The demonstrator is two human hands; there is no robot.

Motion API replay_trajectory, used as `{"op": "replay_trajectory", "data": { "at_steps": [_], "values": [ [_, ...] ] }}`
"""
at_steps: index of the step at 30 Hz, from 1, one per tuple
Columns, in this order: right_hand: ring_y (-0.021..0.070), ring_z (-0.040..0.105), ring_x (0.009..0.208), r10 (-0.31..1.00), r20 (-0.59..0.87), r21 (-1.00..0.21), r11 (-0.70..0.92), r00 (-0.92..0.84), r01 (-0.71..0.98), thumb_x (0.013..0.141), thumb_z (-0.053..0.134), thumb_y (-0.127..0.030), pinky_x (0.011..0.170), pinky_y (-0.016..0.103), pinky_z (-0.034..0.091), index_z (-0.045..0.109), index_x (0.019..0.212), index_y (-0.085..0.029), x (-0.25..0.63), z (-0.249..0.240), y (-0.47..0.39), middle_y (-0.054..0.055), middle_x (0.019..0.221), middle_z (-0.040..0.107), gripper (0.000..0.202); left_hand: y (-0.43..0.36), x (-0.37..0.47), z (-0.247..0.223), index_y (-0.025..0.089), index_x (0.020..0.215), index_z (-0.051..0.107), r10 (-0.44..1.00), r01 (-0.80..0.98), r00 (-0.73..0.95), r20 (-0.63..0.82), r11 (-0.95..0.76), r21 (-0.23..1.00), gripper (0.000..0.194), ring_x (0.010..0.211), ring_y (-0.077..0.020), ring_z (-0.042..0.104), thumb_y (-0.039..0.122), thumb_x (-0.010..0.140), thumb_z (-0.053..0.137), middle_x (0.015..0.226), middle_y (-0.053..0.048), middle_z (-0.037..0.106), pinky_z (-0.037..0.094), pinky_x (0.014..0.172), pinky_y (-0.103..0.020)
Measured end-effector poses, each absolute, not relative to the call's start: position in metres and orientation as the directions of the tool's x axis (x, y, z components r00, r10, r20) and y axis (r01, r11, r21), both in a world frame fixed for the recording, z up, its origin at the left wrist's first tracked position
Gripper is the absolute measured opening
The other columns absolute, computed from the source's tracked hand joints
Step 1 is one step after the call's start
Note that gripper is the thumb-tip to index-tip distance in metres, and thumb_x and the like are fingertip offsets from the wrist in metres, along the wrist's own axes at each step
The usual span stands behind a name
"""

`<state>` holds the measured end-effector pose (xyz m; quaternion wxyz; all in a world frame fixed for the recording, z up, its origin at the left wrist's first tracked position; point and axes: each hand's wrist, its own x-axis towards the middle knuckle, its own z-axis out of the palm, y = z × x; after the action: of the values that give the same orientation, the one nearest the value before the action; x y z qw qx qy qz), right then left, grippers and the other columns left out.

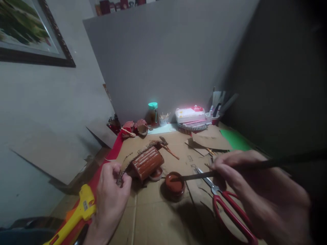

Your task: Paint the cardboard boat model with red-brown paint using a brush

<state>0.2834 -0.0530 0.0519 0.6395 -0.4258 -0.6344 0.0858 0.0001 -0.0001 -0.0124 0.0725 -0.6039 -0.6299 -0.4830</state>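
Note:
My left hand (111, 195) pinches the near left end of a craft piece (148, 162), a ridged, glossy reddish-brown form on a rough-edged cardboard base. My right hand (260, 190) is closed around a long dark brush (196, 176) whose tip dips into a small round pot of brown paint (175, 183). The pot stands on the cardboard just right of the craft piece. Behind the pot and partly under the craft piece lies a small round lid (156, 174).
Red-handled scissors (236, 214) lie open beneath my right hand. A yellow glue gun (76, 216) is at the left edge. Cardboard scraps (209, 141), a wipes pack (190, 114), a green-lidded jar (152, 114) and red-brown pieces (142, 126) sit farther back.

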Motion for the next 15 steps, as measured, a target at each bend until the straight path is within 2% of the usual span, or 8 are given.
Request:
{"op": "replay_trajectory", "data": {
  "at_steps": [4,10,15],
  "values": [
    [0.0068,0.057,0.059,0.680,0.721,-0.668,0.630,0.134,0.396,0.097,0.066,-0.021,0.054,0.018,0.048,0.063,0.087,-0.023,0.2746,0.0564,-0.0533,-0.003,0.080,0.063,0.011,-0.0002,0.0002,-0.0097,0.025,0.088,0.045,0.687,0.834,-0.257,0.680,-0.198,0.515,0.016,0.068,-0.0205,0.063,0.031,0.076,0.054,0.084,-0.002,0.061,0.052,0.061,-0.035],
    [0.0088,0.059,0.060,0.739,0.670,-0.702,0.601,0.068,0.383,0.099,0.065,-0.022,0.055,0.021,0.049,0.060,0.089,-0.022,0.2778,0.0507,-0.0515,-0.003,0.080,0.061,0.011,0.0003,-0.0022,-0.0112,0.025,0.089,0.045,0.720,0.786,-0.274,0.637,-0.213,0.580,0.020,0.077,-0.0227,0.066,0.033,0.075,0.056,0.092,-0.004,0.063,0.056,0.067,-0.038],
    [0.0089,0.060,0.057,0.755,0.654,-0.711,0.589,0.053,0.384,0.098,0.065,-0.022,0.054,0.020,0.050,0.060,0.087,-0.022,0.2782,0.0509,-0.0517,-0.003,0.078,0.061,0.012,0.0012,-0.0030,-0.0130,0.025,0.087,0.045,0.732,0.725,-0.299,0.613,-0.244,0.644,0.020,0.071,-0.0184,0.066,0.032,0.075,0.059,0.091,-0.003,0.063,0.056,0.058,-0.031]
  ]
}}
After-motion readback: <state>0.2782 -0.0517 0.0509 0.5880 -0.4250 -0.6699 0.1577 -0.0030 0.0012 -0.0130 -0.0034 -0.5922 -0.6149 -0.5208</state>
